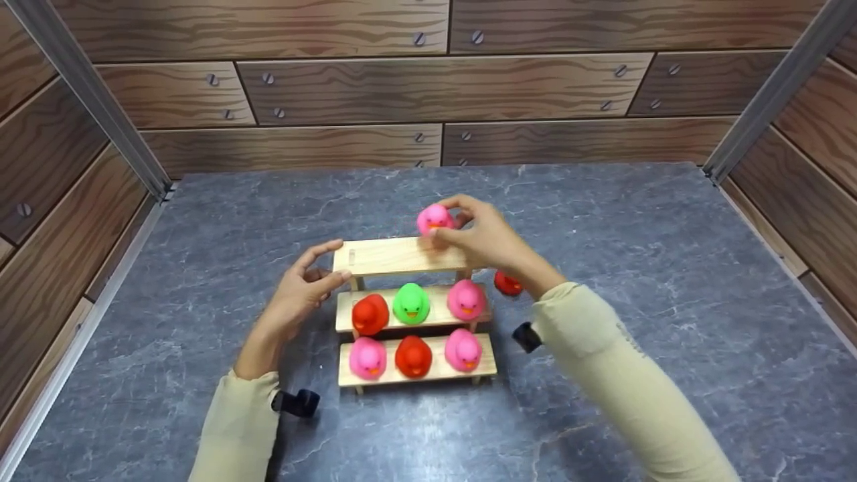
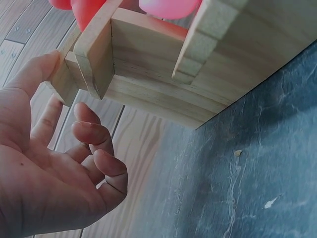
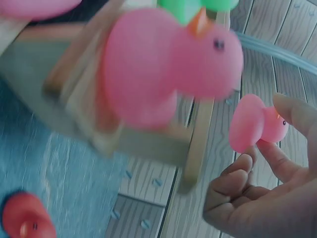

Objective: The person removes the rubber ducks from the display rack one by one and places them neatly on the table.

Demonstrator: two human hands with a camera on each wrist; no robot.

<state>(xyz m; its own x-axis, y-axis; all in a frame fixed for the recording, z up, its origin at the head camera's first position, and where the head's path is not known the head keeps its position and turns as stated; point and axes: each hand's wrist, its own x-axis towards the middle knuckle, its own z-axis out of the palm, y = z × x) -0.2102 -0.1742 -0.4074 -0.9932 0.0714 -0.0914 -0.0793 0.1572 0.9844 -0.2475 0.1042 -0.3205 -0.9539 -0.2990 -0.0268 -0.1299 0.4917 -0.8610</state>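
Observation:
A three-tier wooden stand (image 1: 388,256) stands on the table. My left hand (image 1: 294,294) holds the left end of its top board between thumb and forefinger; the other fingers curl loosely beneath, as the left wrist view shows. In my right hand (image 1: 492,234), a pink rubber duck (image 1: 435,218) is pinched above the right part of that board. The middle tier carries a red duck (image 1: 369,314), a green duck (image 1: 411,303) and a pink duck (image 1: 466,299). On the lowest tier sit a pink duck (image 1: 367,358), a red duck (image 1: 413,357) and another pink duck (image 1: 463,349).
Another red duck (image 1: 507,283) lies on the dark marbled table (image 1: 602,227) right of the stand, partly hidden by my right wrist. Wood-patterned walls (image 1: 428,87) enclose the back and sides, with metal posts (image 1: 100,107) at the corners.

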